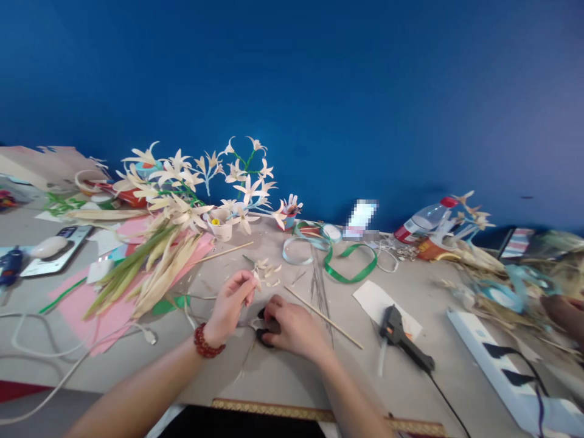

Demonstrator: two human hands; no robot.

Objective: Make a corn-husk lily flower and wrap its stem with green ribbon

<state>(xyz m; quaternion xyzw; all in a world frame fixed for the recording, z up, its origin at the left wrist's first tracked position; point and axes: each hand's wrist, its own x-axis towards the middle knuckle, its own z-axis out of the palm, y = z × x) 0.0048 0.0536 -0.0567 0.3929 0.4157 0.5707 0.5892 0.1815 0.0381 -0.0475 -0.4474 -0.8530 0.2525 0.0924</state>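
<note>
My left hand (235, 295), with a red bead bracelet on the wrist, is closed in a pinch. A small pale petal (257, 280) shows at its fingertips. Just to the right, my right hand (294, 325) rests low over the table, its fingers curled on black-handled scissors (264, 338); the hand covers part of them. Beyond both hands lie several loose cream petals (269, 268). A thin wooden stick (323, 317) and a bundle of thin wires (318, 286) lie to the right of my right hand.
Cream artificial flowers (249, 190) stand at the back left, with dried husks (159, 277) before them. Green ribbon (349, 277), a glue gun (404, 340), a power strip (488, 371) and a bottle (424, 220) are rightward. Another person's hand (563, 313) shows at the right edge.
</note>
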